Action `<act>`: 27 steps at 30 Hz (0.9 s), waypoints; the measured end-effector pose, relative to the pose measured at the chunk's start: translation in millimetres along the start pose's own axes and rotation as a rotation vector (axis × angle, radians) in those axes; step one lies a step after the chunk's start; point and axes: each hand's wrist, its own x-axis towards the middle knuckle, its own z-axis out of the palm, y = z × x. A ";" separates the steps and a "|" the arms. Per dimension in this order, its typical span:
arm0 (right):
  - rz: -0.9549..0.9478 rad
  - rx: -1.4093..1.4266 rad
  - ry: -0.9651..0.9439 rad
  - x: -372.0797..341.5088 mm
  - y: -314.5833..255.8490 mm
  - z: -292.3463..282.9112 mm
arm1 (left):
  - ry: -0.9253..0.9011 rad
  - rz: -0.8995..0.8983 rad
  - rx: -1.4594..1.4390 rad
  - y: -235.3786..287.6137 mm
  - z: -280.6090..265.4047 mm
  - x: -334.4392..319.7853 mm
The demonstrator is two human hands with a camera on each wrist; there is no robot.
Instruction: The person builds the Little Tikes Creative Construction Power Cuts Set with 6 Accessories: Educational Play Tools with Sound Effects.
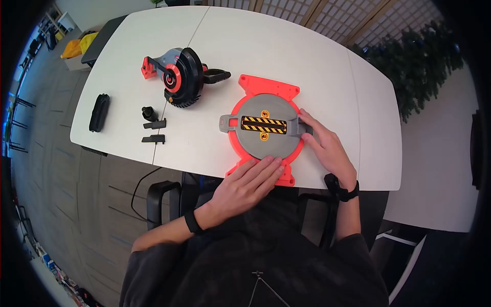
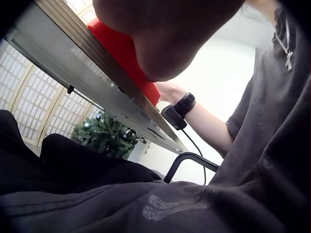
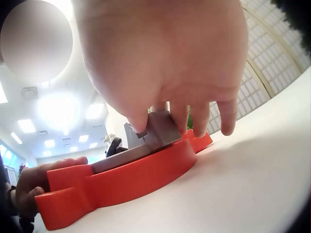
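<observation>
A red-orange toy base (image 1: 268, 86) lies flat near the table's front edge, topped by a round grey plate (image 1: 250, 108) with a yellow-and-black striped slot. My left hand (image 1: 245, 187) rests on its near side, fingers straight and together across the red rim. At the right end of the plate, my right hand (image 1: 331, 151) pinches a raised grey block (image 3: 163, 127), with the thumb on one side and fingers on the other. On the plate's left side a grey tab (image 1: 225, 123) sticks out. The left wrist view shows the base's red side (image 2: 121, 48), partly covered by my hand.
Farther back on the white table (image 1: 327, 66) stands a black, grey and red wheeled toy part (image 1: 189, 77). Left of the base lie a small black cylinder (image 1: 149, 113), two flat black pieces (image 1: 153, 138) and a long black piece (image 1: 99, 113). A chair armrest (image 1: 158, 197) is below the table edge.
</observation>
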 end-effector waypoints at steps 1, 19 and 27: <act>0.006 0.018 0.007 -1.1 -0.1 1.6 | -0.007 0.000 0.002 0.1 -1.3 -0.1; 0.036 0.057 0.086 -9.0 -2.1 15.1 | 0.000 -0.016 -0.152 -1.7 -7.2 4.5; -0.024 -0.080 0.084 -25.1 -7.5 7.6 | 0.128 -0.180 0.036 -47.7 -58.9 52.1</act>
